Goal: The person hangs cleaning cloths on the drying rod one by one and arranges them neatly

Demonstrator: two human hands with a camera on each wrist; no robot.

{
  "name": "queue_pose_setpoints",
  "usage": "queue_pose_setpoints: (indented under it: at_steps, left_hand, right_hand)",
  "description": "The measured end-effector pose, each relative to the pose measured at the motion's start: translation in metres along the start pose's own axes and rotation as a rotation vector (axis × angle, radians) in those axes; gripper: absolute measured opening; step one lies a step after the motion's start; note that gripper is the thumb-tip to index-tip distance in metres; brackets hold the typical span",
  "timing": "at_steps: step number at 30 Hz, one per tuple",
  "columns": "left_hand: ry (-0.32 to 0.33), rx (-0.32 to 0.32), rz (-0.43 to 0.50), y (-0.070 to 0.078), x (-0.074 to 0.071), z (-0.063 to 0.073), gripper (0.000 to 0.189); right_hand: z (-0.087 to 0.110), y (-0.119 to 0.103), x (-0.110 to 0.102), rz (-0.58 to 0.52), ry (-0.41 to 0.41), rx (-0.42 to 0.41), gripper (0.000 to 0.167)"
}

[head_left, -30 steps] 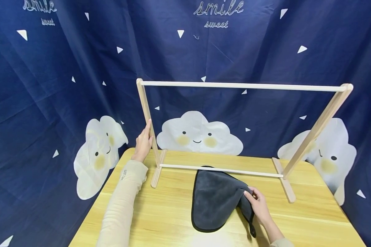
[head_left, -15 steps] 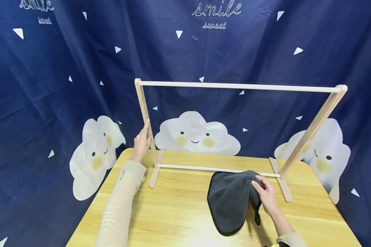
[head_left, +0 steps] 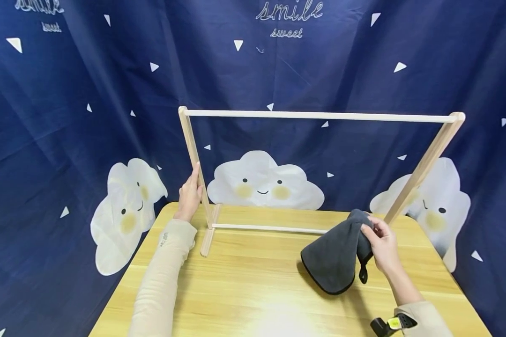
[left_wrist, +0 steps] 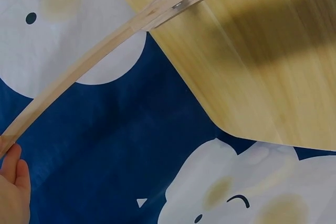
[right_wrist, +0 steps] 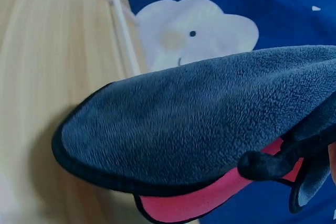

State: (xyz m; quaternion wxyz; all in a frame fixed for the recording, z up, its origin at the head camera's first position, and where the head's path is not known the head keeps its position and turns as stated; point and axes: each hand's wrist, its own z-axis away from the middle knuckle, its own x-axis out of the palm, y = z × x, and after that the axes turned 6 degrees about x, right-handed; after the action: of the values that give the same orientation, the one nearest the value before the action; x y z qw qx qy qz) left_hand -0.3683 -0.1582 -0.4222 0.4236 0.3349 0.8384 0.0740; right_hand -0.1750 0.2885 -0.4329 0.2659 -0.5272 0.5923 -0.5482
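My left hand (head_left: 189, 193) holds the left upright of a pale wooden rack (head_left: 192, 145), its index finger lying along the post; fingertips at the same post show at the left edge of the left wrist view. My right hand (head_left: 383, 244) pinches a dark grey plush towel (head_left: 333, 257) with black edging and a small hanging loop (head_left: 363, 274). Gathered at the top, the towel droops over the table in front of the rack's lower bar. A pink-red underside (right_wrist: 194, 203) shows in the right wrist view.
The rack's white top bar (head_left: 316, 115) and lower bar (head_left: 270, 228) run left to right. It stands toward the back of a light wooden table (head_left: 244, 281). Behind hangs a dark blue curtain (head_left: 312, 61) with cloud faces. The towel hides the rack's right foot in the head view.
My right hand has lifted the towel and carried it to the right and up, raising its top above the lower bar. My left hand keeps its hold on the upright.
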Motion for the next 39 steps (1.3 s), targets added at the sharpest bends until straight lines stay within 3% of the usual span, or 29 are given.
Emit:
queue_pose_setpoints:
  at_steps: [11,16,23,39]
  left_hand:
    - [-0.012,-0.014,-0.005,-0.003,-0.005,0.001,0.076]
    - [-0.029,-0.026,0.002,-0.001,-0.004,-0.001,0.077]
    - [-0.031,-0.037,0.006,0.000,-0.002,-0.001,0.075]
    - [-0.014,-0.011,-0.013,0.002,-0.001,0.001,0.074]
  right_hand:
    - [-0.027,-0.038,0.021,-0.140,-0.035,-0.088,0.026]
    - [-0.036,-0.052,0.032,-0.170,0.002,-0.086,0.031]
    - [-0.051,-0.069,0.047,-0.110,0.076,-0.125,0.034]
    - [-0.090,-0.117,0.078,-0.146,-0.004,-0.203,0.028]
